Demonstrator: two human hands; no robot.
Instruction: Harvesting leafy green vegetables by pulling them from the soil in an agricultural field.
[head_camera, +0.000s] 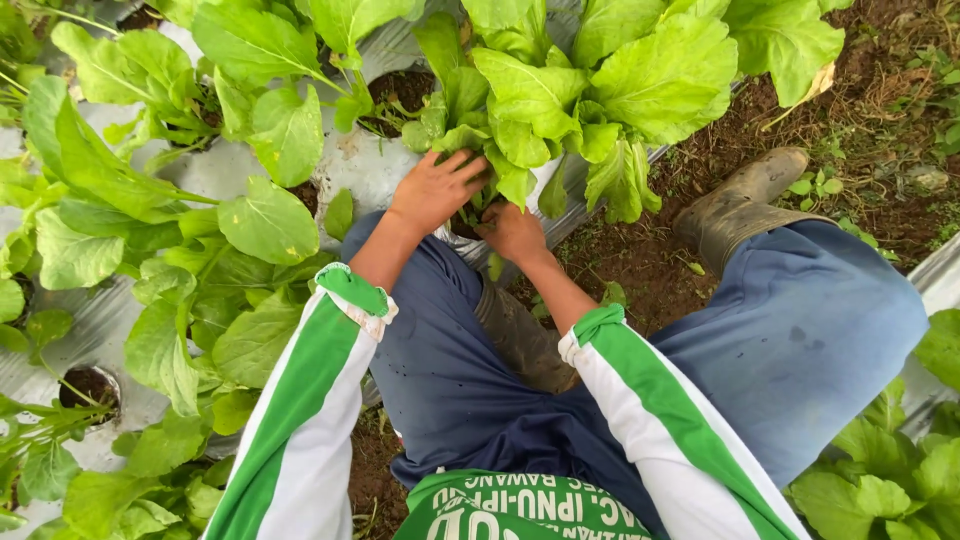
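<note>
— Where does the leafy green plant (590, 80) sit from the hands?

— Straight ahead of the person and a little up the frame, rooted in a hole in the silver plastic mulch (365, 165) that covers the raised bed. Its broad leaves fan up and outward; the stem base is low, under the leaves, right where both hands meet.

— Which hand is nearer to it?

— Both are at the base. The left hand (435, 190) lies on the near-left side of the plant, fingers spread and reaching in under the lowest leaves. The right hand (513, 232) is just beside it, slightly lower and closer to the body, fingers curled toward the stem.

— Are they gripping?

— The left hand is fairly open, palm down, fingertips hidden among the leaf stalks. The right hand looks partly closed around something at the base, but leaves cover the fingertips, so I cannot tell whether it truly has the stem.

— How does the plant's axis run?

— Roughly upright out of the soil hole, leaning a little away from the person, so the hands come at it from the near side and from below the foliage.

— What is around?

— More of the same greens (150, 200) on the left, another planting hole (88, 385) with bare soil, a dirt furrow (880, 120) on the right, and the person's muddy rubber boot (745, 195) planted in it beside a blue trouser leg (800, 340).
</note>
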